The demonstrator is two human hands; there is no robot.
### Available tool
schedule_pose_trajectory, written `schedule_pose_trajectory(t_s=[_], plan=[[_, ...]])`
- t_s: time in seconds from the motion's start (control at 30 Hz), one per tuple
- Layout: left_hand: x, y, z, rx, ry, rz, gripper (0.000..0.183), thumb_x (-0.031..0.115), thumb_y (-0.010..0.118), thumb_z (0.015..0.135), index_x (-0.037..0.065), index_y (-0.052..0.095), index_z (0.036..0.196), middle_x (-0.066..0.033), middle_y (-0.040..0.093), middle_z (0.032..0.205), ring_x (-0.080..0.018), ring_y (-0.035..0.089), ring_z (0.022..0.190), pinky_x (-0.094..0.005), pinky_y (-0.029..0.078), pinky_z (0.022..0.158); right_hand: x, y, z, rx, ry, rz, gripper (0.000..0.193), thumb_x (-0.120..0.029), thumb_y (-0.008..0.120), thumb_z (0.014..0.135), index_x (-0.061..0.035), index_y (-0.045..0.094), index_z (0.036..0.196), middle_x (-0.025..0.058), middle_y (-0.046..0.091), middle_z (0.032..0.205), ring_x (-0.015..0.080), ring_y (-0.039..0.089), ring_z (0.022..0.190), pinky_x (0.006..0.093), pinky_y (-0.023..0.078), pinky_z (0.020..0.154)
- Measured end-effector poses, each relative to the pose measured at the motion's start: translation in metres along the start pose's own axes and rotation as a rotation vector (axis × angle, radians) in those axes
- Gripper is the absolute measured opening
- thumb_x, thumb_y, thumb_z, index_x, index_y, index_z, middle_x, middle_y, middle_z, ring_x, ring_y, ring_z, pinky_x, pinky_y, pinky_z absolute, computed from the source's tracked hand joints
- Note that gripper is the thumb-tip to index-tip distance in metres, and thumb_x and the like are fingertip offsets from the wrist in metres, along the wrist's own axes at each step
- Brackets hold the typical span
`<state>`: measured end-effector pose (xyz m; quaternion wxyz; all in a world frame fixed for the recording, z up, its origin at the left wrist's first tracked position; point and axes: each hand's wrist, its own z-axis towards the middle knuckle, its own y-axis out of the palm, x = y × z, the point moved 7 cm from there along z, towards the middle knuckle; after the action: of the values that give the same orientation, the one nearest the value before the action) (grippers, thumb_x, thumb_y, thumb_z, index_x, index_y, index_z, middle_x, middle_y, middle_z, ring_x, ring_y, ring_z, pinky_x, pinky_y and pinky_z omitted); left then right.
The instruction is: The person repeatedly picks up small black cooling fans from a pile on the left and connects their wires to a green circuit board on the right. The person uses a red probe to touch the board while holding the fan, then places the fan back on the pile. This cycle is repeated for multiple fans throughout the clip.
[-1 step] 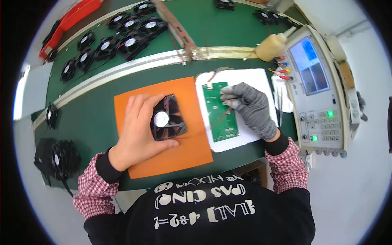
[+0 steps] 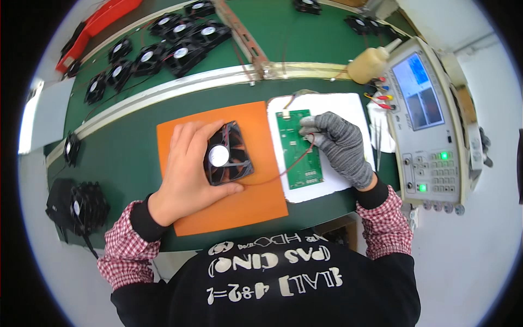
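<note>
A square black cooling fan (image 2: 229, 153) with a white hub label lies on the orange mat (image 2: 239, 204). My left hand (image 2: 188, 169) is bare and grips its left side, fingers over the far edge and thumb at the near one. From the fan's near edge a thin red wire (image 2: 298, 162) runs right, across the green circuit board (image 2: 297, 174), to my right hand (image 2: 340, 144). That hand wears a grey knitted glove with pale fingertips. Its thumb and forefinger are pinched on the wire's end over the board's upper right part. The fingers hide the wire's tip.
The board rests on a white sheet (image 2: 340, 193). A test instrument (image 2: 427, 152) with a lit screen stands at right, beside tweezers (image 2: 378, 144), coloured clips (image 2: 385, 98) and a yellowish squeeze bottle (image 2: 368, 65). Several fans (image 2: 182, 53) lie beyond a pale rail (image 2: 163, 87); more are stacked (image 2: 87, 207) at left.
The whole view has shifted slightly, so things sit a little farther right. The red wire now shows more plainly, curving between the fan and my right hand. Both hands keep their holds.
</note>
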<state>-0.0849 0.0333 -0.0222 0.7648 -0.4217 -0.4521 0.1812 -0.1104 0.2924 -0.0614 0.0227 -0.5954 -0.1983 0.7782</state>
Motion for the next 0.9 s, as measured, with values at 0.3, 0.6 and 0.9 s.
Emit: schedule_pose_trajectory(t_s=[0.3, 0.6, 0.9], plan=[[-0.010, -0.074, -0.009, 0.426, 0.273, -0.098, 0.090, 0.011, 0.075, 0.056, 0.003, 0.037, 0.138, -0.0170, 0.047, 0.134, -0.0295, 0.049, 0.123, -0.0386, 0.035, 0.108, 0.001, -0.003, -0.003, 0.001, 0.085, 0.177, 0.025, 0.005, 0.063, 0.088, 0.0025, 0.064, 0.113, 0.0095, 0.070, 0.097, 0.0150, 0.067, 0.093, 0.0300, 0.054, 0.087], [-0.019, -0.119, -0.027, 0.960, 0.365, 1.253, 0.067, 0.003, 0.082, 0.062, 0.008, 0.056, 0.123, -0.0081, 0.068, 0.120, -0.0225, 0.056, 0.118, -0.0334, 0.041, 0.100, -0.028, -0.029, -0.010, -0.462, 0.170, 0.180, 0.023, -0.021, 0.073, 0.085, 0.0012, 0.068, 0.089, 0.0074, 0.067, 0.081, 0.0155, 0.064, 0.077, 0.0298, 0.049, 0.069], [-0.029, -0.035, 0.001, 0.302, -0.144, -0.199, 0.083, 0.019, 0.082, 0.060, 0.003, 0.049, 0.135, -0.0133, 0.054, 0.127, -0.0271, 0.051, 0.120, -0.0374, 0.037, 0.105, -0.018, -0.011, 0.004, -0.061, 0.147, 0.170, 0.011, 0.000, 0.072, 0.083, -0.0010, 0.070, 0.094, 0.0080, 0.071, 0.095, 0.0150, 0.067, 0.092, 0.0311, 0.054, 0.085]])
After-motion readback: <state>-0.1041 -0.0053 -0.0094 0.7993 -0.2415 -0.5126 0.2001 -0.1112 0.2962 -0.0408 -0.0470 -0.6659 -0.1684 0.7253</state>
